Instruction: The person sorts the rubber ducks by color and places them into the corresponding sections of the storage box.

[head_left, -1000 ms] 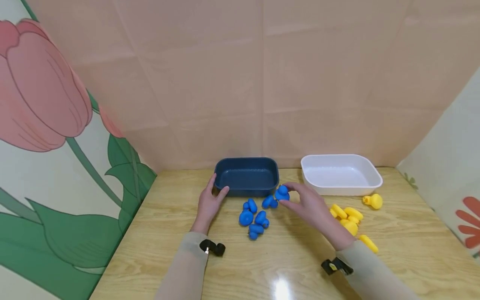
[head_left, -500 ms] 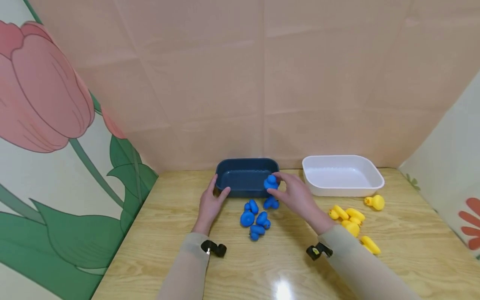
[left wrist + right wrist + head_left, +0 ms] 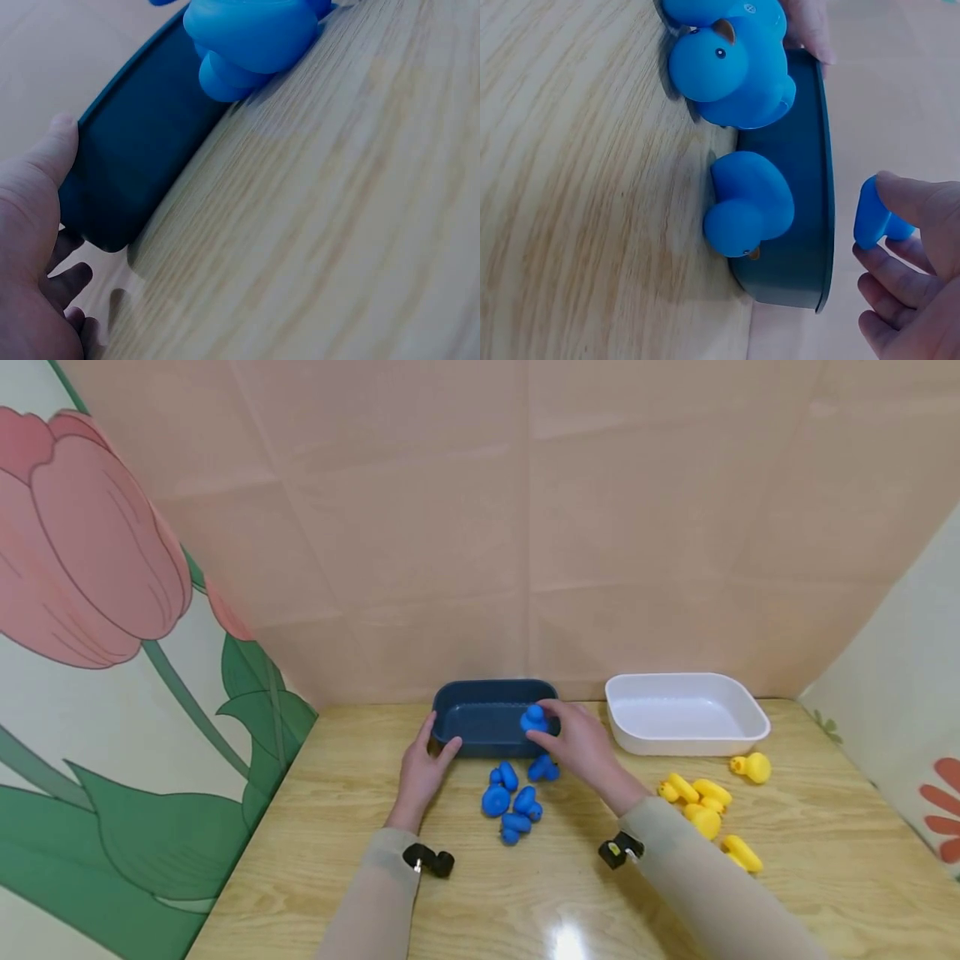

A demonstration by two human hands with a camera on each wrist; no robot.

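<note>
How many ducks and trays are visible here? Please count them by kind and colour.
Blue ducks: 6, including 1 held by the right hand
Yellow ducks: 5
Dark blue trays: 1
White trays: 1
Total: 13

Before you stretches a pale wood-grain worktop, a bright glare shining on it. At its back you see a creased pinkish-beige sheet. On your left, the white wall carries a large painted pink tulip with broad green leaves; on your right, another shows a red-petalled flower. A white rounded rectangular tray stands near the sheet, with several small yellow toy ducks lying in front of it.
</note>
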